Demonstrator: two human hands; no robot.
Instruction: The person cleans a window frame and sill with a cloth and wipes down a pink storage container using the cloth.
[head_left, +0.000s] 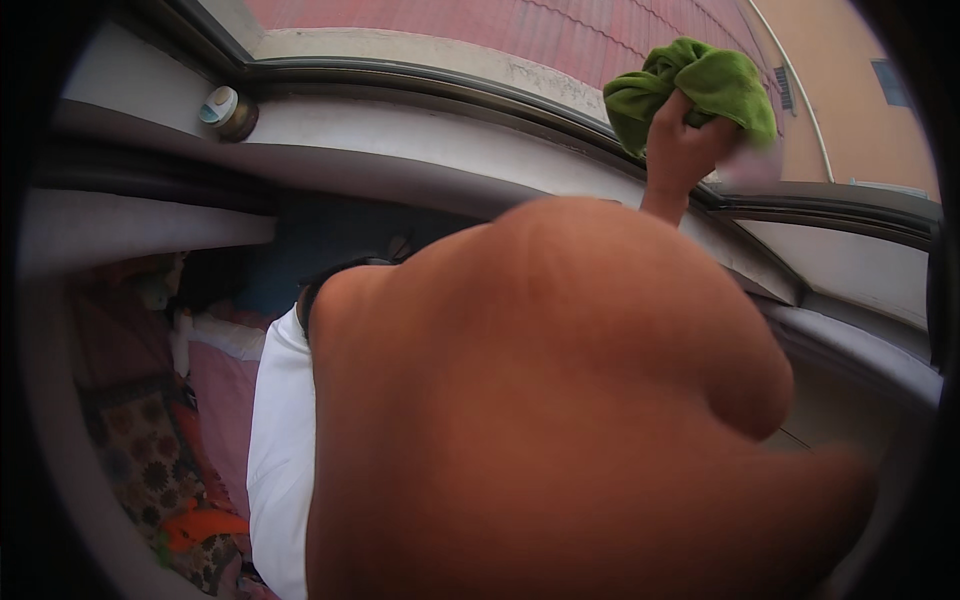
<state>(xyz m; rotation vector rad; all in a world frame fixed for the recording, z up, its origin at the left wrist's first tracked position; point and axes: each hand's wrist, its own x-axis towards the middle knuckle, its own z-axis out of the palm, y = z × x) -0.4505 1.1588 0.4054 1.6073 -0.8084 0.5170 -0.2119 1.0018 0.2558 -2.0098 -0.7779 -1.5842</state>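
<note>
My right hand (682, 142) is raised at the upper right, gripping a bunched green cloth (694, 90) in front of a window. The cloth hangs in folds around the fingers, close to the glass; whether it touches is not plain. Bare skin of my shoulder and upper body fills the middle and hides much of the arm. White shorts or trousers (281, 465) with a dark waistband show at the left. My left hand is out of view.
A dark window frame (450, 79) runs along a white sill (420, 135). On the sill's left part stands a lidded jar (229, 112). Outside are a red corrugated roof (465, 30) and an orange wall (847, 90). Patterned fabric (142, 457) and an orange item (202, 525) lie at lower left.
</note>
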